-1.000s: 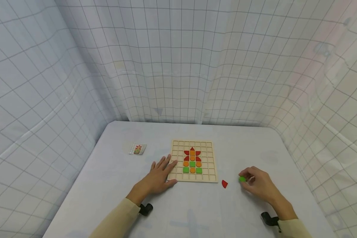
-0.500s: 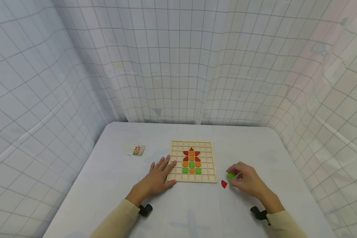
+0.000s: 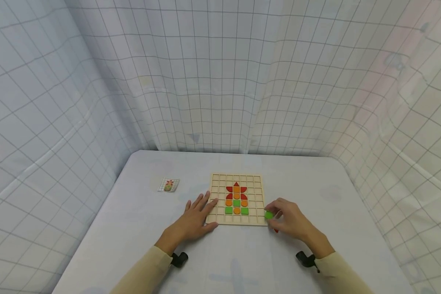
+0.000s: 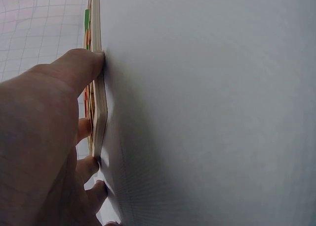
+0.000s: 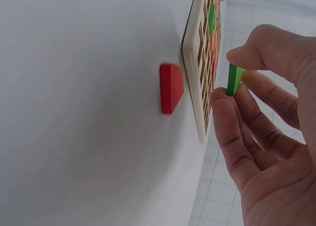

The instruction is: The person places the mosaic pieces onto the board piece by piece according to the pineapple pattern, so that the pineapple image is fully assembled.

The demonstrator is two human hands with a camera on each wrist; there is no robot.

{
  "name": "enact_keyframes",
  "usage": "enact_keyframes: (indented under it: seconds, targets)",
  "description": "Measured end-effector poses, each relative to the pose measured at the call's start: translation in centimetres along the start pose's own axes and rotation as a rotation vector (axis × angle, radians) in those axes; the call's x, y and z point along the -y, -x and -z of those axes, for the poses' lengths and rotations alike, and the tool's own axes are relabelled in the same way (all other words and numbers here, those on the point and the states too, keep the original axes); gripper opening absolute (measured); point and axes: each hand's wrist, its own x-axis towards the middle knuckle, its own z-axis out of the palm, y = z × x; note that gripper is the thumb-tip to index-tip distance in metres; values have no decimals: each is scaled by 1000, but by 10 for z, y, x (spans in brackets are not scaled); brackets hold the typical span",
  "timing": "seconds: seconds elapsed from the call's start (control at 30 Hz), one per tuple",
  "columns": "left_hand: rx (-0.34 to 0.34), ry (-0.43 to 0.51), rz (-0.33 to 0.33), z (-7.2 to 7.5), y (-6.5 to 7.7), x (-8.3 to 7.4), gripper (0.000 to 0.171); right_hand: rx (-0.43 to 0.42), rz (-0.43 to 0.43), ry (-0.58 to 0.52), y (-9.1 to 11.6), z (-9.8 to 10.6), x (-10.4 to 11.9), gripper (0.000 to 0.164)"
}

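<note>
A wooden grid board lies flat on the table, bearing red, orange and green pieces set in a figure. Spread and fairly straight, the fingers of my left hand rest at the board's left edge and front left corner; the left wrist view has the thumb against the board's side. Between thumb and fingertips my right hand pinches a small green puzzle piece, held above the board's right edge near the front corner. Its exact outline is partly hidden by the fingers. A red fan-shaped piece lies beside the board, below the right hand.
A small pattern card showing a similar figure lies on the table left of the board. White cloth walls with a grid surround the table at the back and sides.
My right hand has moved left with the green puzzle piece, from the open table to the board's right edge, and now partly covers the red piece. The left hand stays in place.
</note>
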Motion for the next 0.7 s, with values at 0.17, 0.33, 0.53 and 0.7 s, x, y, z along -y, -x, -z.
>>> enact_keyframes:
  seconds: [0.17, 0.33, 0.53, 0.7]
  targets:
    - [-1, 0, -5, 0, -1, 0, 85, 31, 8, -2, -8, -8, 8, 28]
    - [7, -1, -4, 0, 0, 0, 85, 54, 39, -23, -16, -15, 15, 23]
    - [11, 5, -12, 3, 1, -1, 84, 68, 106, -5, -25, -27, 21, 19]
    - [10, -3, -14, 2, 0, -1, 84, 74, 120, -7, -32, -36, 28, 16]
